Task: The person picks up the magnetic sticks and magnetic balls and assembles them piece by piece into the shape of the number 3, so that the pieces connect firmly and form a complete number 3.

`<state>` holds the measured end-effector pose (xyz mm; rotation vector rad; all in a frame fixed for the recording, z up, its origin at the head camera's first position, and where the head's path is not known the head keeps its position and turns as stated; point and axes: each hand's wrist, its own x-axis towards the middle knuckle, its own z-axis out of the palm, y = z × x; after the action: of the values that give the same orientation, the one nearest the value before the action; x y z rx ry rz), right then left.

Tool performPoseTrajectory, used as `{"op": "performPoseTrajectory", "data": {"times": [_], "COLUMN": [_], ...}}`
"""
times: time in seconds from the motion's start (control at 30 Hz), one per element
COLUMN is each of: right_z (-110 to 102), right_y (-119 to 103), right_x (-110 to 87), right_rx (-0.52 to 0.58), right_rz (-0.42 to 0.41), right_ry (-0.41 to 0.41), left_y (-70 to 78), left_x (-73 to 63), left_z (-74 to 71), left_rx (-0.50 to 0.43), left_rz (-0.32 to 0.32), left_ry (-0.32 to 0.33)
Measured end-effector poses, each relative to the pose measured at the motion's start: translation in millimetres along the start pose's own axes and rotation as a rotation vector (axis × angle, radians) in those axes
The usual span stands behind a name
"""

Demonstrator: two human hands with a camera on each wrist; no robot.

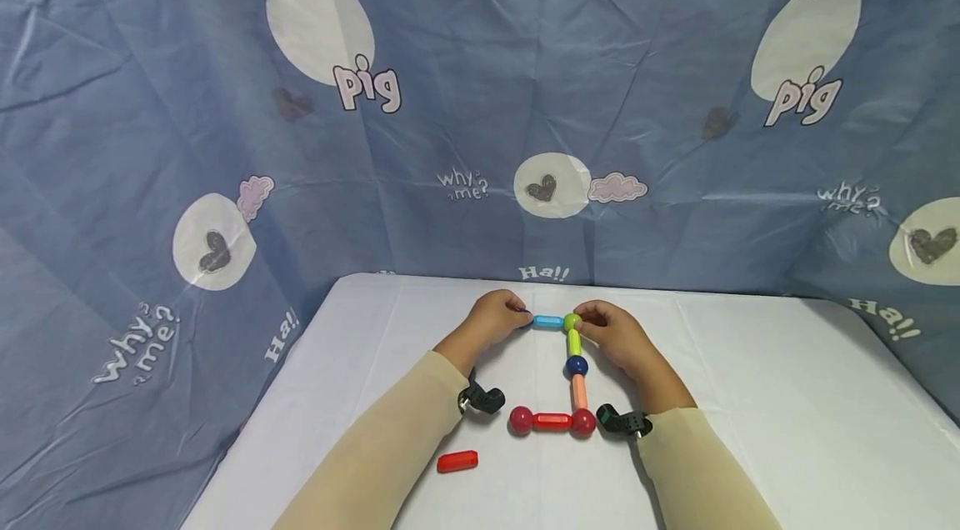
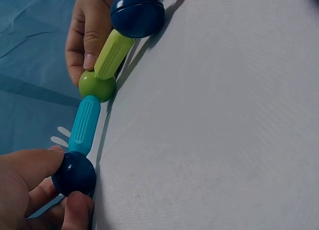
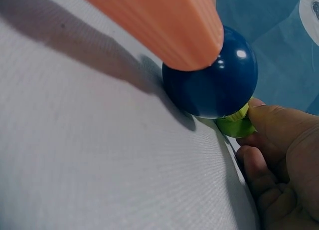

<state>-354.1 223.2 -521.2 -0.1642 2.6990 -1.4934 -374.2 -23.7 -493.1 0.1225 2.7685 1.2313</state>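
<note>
My left hand (image 1: 491,323) pinches a dark blue ball (image 2: 75,174) between thumb and fingers. A light blue rod (image 1: 548,322) joins that ball to a green ball (image 1: 572,322), which my right hand (image 1: 617,337) grips from the right. From the green ball, a lime rod (image 1: 573,343) runs down to a second dark blue ball (image 1: 577,367). An orange rod (image 1: 579,393) continues to a red ball (image 1: 582,422). There the chain turns left along a red rod (image 1: 552,422) and ends at another red ball (image 1: 521,420).
A loose red rod (image 1: 457,462) lies near the left forearm, below the chain. The white table (image 1: 750,430) meets a blue printed cloth (image 1: 465,97) at its back and sides. Each wrist wears a black camera mount.
</note>
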Motion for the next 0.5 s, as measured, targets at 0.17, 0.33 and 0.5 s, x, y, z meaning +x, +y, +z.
{"op": "performPoseTrajectory", "data": {"times": [0.17,0.33,0.5], "right_z": [-1.4,-1.7,-2.6], "right_y": [-1.9,-2.9,-4.1], "right_x": [0.2,-0.8,-2.8], "right_rx": [0.001,-0.003,0.017], "right_rz": [-0.001,0.002,0.019], "right_ry": [0.001,0.003,0.009], "left_y": [-0.3,-0.8,-1.9], "left_x": [-0.1,-1.8,-2.4], "left_z": [-0.7,-0.1,1.4], "left_rx": [-0.001,0.002,0.004], "left_rz": [0.006,0.0,-0.012], "left_ry": [-0.001,0.001,0.001]}}
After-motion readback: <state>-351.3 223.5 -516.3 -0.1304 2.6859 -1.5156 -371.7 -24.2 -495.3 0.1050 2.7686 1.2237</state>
